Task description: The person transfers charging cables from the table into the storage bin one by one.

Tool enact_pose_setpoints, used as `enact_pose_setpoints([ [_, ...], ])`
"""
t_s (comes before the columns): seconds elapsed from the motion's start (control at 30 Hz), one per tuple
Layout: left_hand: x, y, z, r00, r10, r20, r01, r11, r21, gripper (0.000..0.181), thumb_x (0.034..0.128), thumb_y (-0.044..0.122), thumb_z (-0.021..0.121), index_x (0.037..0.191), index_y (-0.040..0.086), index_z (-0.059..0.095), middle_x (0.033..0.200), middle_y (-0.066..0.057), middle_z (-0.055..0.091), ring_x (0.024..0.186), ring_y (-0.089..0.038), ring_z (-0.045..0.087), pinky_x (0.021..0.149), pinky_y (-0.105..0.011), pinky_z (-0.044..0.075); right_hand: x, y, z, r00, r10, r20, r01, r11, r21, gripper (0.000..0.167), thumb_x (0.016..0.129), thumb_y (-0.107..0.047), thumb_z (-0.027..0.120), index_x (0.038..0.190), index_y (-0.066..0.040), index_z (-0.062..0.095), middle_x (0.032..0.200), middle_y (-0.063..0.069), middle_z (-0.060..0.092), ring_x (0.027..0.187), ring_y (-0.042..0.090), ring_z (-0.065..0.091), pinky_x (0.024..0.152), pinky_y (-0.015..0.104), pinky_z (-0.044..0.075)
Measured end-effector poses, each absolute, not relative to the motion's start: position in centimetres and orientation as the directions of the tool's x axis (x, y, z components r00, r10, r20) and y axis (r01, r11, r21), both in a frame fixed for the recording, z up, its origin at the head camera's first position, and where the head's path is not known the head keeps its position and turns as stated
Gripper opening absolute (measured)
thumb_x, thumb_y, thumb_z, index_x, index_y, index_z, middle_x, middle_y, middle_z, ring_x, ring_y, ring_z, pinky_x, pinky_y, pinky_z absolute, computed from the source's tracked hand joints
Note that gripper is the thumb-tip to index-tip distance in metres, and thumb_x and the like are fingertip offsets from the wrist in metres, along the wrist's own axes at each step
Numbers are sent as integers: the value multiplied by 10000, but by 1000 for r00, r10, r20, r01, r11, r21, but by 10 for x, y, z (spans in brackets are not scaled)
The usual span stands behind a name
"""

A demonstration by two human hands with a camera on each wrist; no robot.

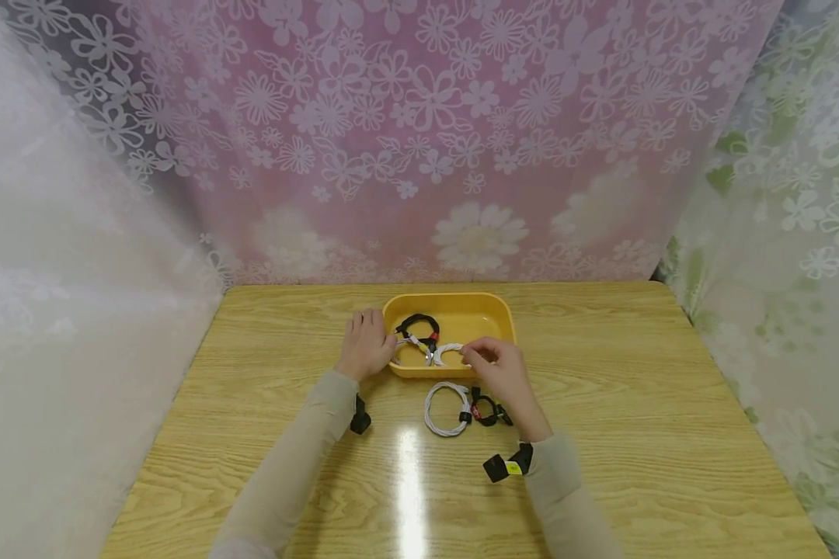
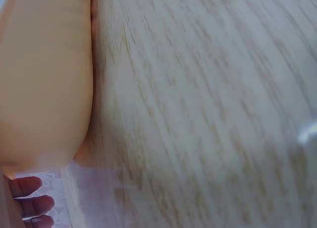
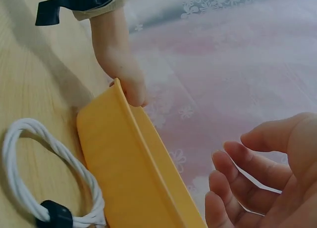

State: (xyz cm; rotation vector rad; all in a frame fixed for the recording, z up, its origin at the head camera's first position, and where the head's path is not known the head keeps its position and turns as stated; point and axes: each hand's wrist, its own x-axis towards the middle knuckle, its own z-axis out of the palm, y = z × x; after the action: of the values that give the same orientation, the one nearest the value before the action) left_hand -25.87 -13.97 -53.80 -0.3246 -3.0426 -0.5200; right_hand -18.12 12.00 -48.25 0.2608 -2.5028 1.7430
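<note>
The left hand (image 1: 367,345) held the left end of the yellow box (image 1: 429,373), its thumb hooked over the rim; in the right wrist view the thumb lay on the inner side of the wall. The right hand (image 1: 499,369) hung over the right front part of the box, its fingers loosely bent, the thumb apart from the fingertips, and nothing between them in its own wrist view.

Inside the box, just beside the right fingertips, lay a coiled white cable (image 1: 438,355) near the front wall. To its left were 2 more: a coiled black cable (image 1: 416,317) with a red tie, and a pale cable (image 1: 414,340) with a yellowish part, which overlapped the black coil's lower edge.

In front of the box, on the wooden table (image 1: 636,373), lay 2 coils: a larger white coil (image 1: 429,411) bound with a black strap (image 1: 464,417), and just right of it a small black coil (image 1: 488,420) with a red part, near the right wrist.

Both arms wore light sleeves (image 1: 290,458). A pink flowered curtain (image 1: 475,155) hung behind the table.
</note>
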Motion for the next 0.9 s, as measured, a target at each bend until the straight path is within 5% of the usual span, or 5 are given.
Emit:
enact_pose_setpoints([
  [0.17,-258,-140,-538,-977,197,76,211,922,325,179,991,225,432,994,46,434,1041,-160,449,948,-334,358,851,-452,283,-170,119,-490,-985,-80,152,-170,328,-929,122,929,-84,675,925,22,735,843,171,705,678,146,592,600,221,461],
  [0.4,-259,-140,-538,-976,199,87,217,918,333,157,976,214,416,956,58,422,987,-140,428,907,-325,340,823,-439,253,-159,118,-508,-994,-54,90,-102,301,-948,115,908,-44,684,921,65,720,801,163,696,649,195,607,587,217,479],
  [0.63,-259,-139,-538,-977,197,80,212,921,327,150,976,213,416,953,65,417,987,-137,425,907,-323,339,827,-440,253,-154,116,-530,-997,-7,78,-76,357,-931,60,880,-33,711,912,12,734,763,89,675,567,85,532,521,217,445],
  [0.9,-257,-138,-535,-979,190,78,205,920,333,151,970,211,424,943,63,419,991,-143,430,906,-324,339,826,-436,250,-151,112,-550,-992,20,121,-98,467,-879,53,858,-53,737,908,-37,745,815,49,689,615,138,545,545,240,436],
])
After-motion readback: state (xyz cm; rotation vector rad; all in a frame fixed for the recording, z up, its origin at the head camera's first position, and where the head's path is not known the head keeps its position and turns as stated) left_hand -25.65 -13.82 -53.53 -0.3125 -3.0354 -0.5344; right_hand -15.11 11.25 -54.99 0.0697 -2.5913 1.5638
